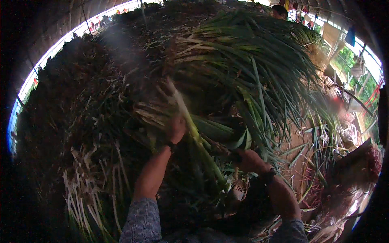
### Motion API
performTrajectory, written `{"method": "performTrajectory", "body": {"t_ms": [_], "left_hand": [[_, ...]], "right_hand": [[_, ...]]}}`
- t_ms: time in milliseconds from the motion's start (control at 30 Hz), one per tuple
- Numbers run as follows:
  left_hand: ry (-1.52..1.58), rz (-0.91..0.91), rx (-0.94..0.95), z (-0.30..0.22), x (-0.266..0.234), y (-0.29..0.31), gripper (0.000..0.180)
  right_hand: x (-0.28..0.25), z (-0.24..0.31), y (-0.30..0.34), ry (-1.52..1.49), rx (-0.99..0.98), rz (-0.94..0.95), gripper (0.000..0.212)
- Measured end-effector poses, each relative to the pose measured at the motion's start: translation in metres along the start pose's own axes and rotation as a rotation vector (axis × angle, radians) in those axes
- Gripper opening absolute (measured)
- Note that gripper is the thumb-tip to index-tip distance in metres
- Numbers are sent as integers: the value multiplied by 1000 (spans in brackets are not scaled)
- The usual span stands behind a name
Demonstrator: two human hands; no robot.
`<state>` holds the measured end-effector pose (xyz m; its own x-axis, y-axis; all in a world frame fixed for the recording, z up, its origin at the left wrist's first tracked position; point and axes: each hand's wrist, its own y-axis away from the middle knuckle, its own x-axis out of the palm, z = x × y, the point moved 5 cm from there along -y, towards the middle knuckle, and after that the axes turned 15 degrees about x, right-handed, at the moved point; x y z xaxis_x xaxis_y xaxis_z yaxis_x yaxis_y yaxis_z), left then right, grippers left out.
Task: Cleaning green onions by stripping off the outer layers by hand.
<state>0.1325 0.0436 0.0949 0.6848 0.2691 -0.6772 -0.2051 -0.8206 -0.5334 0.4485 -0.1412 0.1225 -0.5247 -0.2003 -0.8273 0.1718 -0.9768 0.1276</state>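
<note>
My left hand (176,128), with a dark band at the wrist, is closed at the pale lower part of a long green onion (190,125). The stalk slants from its white root end, up and away from me, down to its green leaves near my lap. Lower and to the right, my right hand (251,161) is closed, its fingers partly in shadow. A brownish withered leaf (219,148) runs from beside the stalk into that hand. More onion stalks (150,113) lie just beyond my left hand, root ends to the left.
A large heap of green onions (259,52) spreads ahead and to the right. Dark plant waste (77,89) is piled at the left, and pale-stemmed onions (87,194) lie at lower left. Another person's head (279,12) shows at the far right. Loose leaves (300,156) litter the ground.
</note>
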Motion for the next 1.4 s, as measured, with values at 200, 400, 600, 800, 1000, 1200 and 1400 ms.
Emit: {"method": "performTrajectory", "body": {"t_ms": [200, 400, 600, 800, 1000, 1200, 1400], "left_hand": [[386, -99, 63, 14, 2, 0, 34], [186, 10, -54, -6, 9, 1, 49], [855, -95, -344, 19, 26, 7, 47], [889, 9, -239, -23, 10, -8, 39], [680, -159, 206, 16, -34, 4, 40], [192, -142, 83, 72, -35, 17, 47], [995, -585, -668, 35, -34, 2, 57]], "right_hand": [[5, 7, -13, 94, 13, -15, 32], [1, 20, -16, 130, 35, 48, 29], [10, 25, -24, -70, -50, -29, 42], [8, 10, -18, 4, 10, -59, 42], [-7, 44, -12, 104, -9, 33, 45], [-3, 56, 5, 10, -74, 23, 45], [13, 21, 19, 139, -40, 90, 43]]}}
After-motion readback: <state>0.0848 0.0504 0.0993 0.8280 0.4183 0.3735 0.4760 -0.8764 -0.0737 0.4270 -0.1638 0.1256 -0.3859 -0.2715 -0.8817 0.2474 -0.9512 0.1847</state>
